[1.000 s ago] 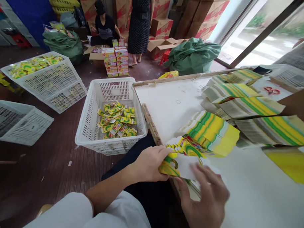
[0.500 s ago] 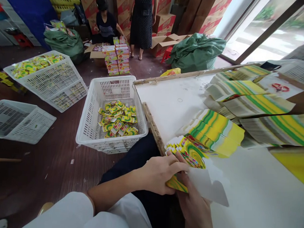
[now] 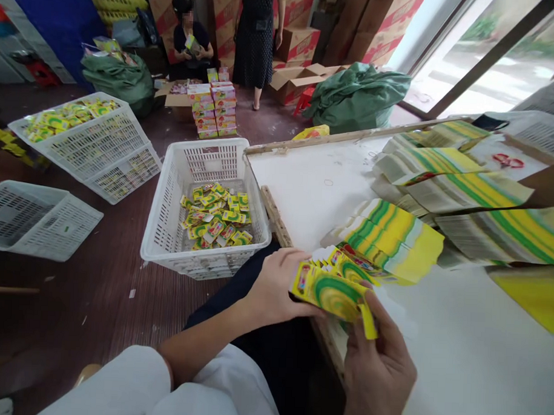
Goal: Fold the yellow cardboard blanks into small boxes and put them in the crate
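Observation:
Both of my hands grip one yellow-and-green printed carton (image 3: 333, 294) at the near edge of the white table (image 3: 457, 359). My left hand (image 3: 274, 289) clasps its left end. My right hand (image 3: 378, 365) pinches its lower right corner, fingers closed. A fanned stack of flat cartons (image 3: 385, 241) lies on the table just behind it. To my left a white basket (image 3: 167, 228) holds several small folded yellow-green boxes (image 3: 215, 217).
More stacks of flat cartons (image 3: 468, 190) cover the table's right side. Other white baskets (image 3: 93, 140) stand on the dark floor at left. At the back, two people are among cardboard boxes (image 3: 296, 45), green sacks (image 3: 358, 95) and a pile of boxed packs (image 3: 214, 111).
The flat white-backed carton I drew from the stack has been turned over and lifted, so its printed yellow-green face now shows between my hands. My right hand moved up under it.

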`<action>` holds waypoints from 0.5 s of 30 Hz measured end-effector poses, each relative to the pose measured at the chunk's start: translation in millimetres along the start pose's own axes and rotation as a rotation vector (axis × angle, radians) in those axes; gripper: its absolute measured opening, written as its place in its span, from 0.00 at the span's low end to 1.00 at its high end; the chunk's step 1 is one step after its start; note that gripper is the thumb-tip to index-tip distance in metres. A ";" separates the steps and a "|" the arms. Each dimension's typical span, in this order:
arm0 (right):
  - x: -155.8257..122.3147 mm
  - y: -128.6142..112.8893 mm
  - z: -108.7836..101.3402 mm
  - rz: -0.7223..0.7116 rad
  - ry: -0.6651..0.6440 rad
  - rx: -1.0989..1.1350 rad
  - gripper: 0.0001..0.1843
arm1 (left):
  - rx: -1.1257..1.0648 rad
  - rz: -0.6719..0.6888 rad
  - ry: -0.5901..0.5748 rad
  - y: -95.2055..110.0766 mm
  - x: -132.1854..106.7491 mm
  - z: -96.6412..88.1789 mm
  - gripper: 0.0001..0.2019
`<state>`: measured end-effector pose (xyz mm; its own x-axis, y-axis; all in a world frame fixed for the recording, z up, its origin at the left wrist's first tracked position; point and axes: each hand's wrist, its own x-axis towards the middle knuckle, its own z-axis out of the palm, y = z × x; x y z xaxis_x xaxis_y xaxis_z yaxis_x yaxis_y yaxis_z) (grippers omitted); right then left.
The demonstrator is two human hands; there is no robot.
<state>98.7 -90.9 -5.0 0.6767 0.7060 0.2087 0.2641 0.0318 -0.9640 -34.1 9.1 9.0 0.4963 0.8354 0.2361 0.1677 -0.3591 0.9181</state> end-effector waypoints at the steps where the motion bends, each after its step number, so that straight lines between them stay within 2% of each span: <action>1: -0.3 -0.2 0.0 0.020 -0.011 0.010 0.22 | -0.187 -0.041 0.042 2.0 0.2 0.7 0.45; 4: -2.6 1.2 0.3 -0.099 -0.250 -0.034 0.21 | -0.764 -0.138 0.167 8.7 -0.1 6.7 0.41; 7: -4.6 2.3 0.0 -0.239 -0.434 -0.069 0.21 | -1.044 -0.246 0.293 15.5 -0.9 12.1 0.31; 9: -4.9 1.9 1.5 -0.243 -0.524 -0.054 0.22 | -1.125 -0.302 0.340 17.7 -3.1 15.5 0.26; 11: -5.5 1.6 6.7 -0.189 -0.567 0.047 0.21 | -1.136 -0.290 0.342 17.3 -8.0 20.9 0.23; 13: -7.3 2.3 14.9 -0.119 -0.528 0.189 0.18 | -1.058 -0.226 0.310 15.1 -13.5 27.6 0.21; 15: -9.4 3.8 20.9 -0.070 -0.460 0.234 0.17 | -0.949 -0.183 0.265 11.8 -15.6 30.6 0.19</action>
<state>79.0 -82.6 -14.1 0.2776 0.9327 0.2303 0.1016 0.2098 -0.9724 -13.7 -20.9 6.4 0.3056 0.9519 0.0227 -0.5838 0.1685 0.7942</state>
